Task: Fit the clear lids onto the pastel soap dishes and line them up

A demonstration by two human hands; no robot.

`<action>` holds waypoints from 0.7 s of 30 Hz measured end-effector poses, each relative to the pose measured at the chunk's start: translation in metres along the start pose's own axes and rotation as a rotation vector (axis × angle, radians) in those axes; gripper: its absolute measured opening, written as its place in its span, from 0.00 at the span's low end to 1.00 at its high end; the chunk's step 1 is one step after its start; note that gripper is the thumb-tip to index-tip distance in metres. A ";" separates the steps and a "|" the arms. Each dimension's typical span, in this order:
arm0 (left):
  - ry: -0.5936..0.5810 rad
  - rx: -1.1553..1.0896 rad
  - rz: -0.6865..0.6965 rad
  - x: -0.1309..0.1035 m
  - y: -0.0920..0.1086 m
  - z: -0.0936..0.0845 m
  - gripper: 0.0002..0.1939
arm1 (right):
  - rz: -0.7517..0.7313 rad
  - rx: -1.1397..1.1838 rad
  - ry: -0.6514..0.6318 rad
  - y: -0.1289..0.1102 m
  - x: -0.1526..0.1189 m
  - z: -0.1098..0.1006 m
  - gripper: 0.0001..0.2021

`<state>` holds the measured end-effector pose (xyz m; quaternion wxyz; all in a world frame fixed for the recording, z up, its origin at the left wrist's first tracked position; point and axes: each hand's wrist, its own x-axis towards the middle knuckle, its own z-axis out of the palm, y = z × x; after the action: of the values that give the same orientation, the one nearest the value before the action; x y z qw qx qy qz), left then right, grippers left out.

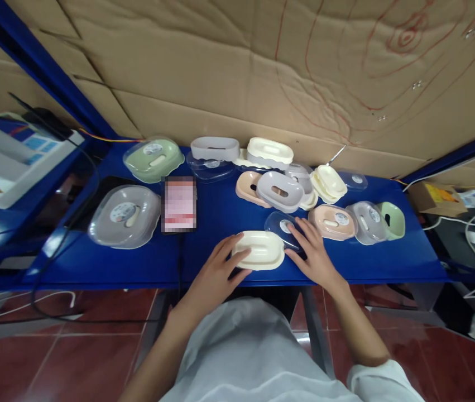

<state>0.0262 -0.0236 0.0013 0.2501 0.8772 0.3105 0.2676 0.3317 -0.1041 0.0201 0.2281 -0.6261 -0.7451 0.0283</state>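
A cream oval soap dish [260, 251] rests near the front edge of the blue table. My left hand [222, 265] grips its left end, with the thumb along the near side and fingers over the rim. Just behind its right end lies a clear lid [277, 224] with a round white label. My right hand [312, 254] reaches over this lid, fingers spread on its right part, and the thumb is close to the dish's right end. Whether the thumb touches the dish is hard to tell.
Behind are stacked grey [281, 192], peach [248, 187] and cream [329, 184] dishes. Lidded peach [333, 222] and grey [366, 223] boxes and a green dish [394, 220] stand right. Lidded grey [124, 218] and green [153, 159] boxes and a phone-like blurred screen [178, 204] are left.
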 end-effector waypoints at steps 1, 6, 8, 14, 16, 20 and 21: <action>0.022 0.027 0.006 -0.002 -0.001 -0.003 0.13 | 0.006 -0.032 0.041 0.001 0.002 -0.002 0.35; 0.183 0.085 0.019 -0.009 -0.009 -0.022 0.06 | 0.010 -0.209 0.176 0.006 0.048 -0.008 0.30; 0.280 0.081 0.002 -0.010 -0.009 -0.029 0.06 | 0.007 -0.243 0.167 0.009 0.072 -0.008 0.24; 0.562 0.039 -0.071 -0.009 0.000 -0.044 0.09 | -0.203 -0.111 0.226 -0.023 0.073 -0.009 0.17; 0.590 0.029 -0.069 -0.008 0.002 -0.046 0.09 | -0.295 -0.049 0.173 -0.042 0.051 -0.003 0.18; 0.573 0.052 -0.062 -0.009 0.000 -0.047 0.09 | -0.254 0.085 0.138 -0.056 0.014 0.011 0.19; 0.565 0.061 -0.064 -0.010 -0.001 -0.046 0.09 | -0.197 0.118 0.171 -0.054 0.009 0.011 0.19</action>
<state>-0.0096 -0.0169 0.0314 0.1356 0.7647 0.4032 0.4841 0.2769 -0.1042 0.0303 0.3289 -0.5355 -0.7778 -0.0036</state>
